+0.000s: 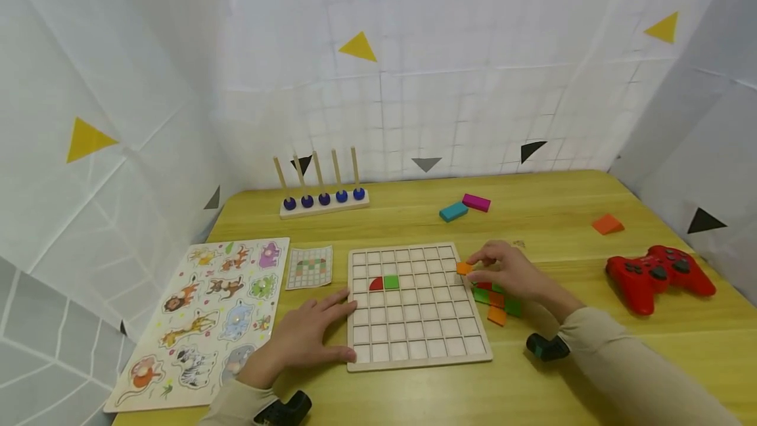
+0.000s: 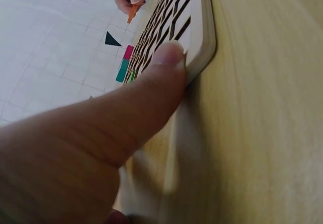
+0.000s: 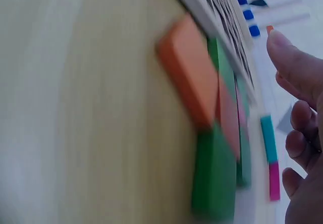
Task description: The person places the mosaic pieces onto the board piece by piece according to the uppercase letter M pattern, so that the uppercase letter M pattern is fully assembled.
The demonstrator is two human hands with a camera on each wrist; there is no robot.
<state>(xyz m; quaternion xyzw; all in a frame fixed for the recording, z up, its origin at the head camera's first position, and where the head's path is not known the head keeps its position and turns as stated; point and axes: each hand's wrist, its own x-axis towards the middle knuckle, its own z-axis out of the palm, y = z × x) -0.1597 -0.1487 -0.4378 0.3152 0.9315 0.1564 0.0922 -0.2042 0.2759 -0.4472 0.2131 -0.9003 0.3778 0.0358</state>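
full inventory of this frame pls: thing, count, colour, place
grid board: 1, pale wood, table centre
red piece: 1, quarter-round, in the board
green piece: 1, square, in the board beside it
loose pieces: small pile, green, orange, red, right of the board
pattern card: 1, white, left of the board
animal puzzle: 1, multicolour, table left
peg rack: 1, wood, five blue beads, far side
teal block: 1, far centre
magenta block: 1, beside it
orange wedge: 1, far right
game controller: 1, red, right
left hand: flat against the board's left edge
right hand: pinches orange piece at the board's right edge

Pale matt wooden grid board (image 1: 416, 307) on smooth, grained wooden table (image 1: 556, 215)
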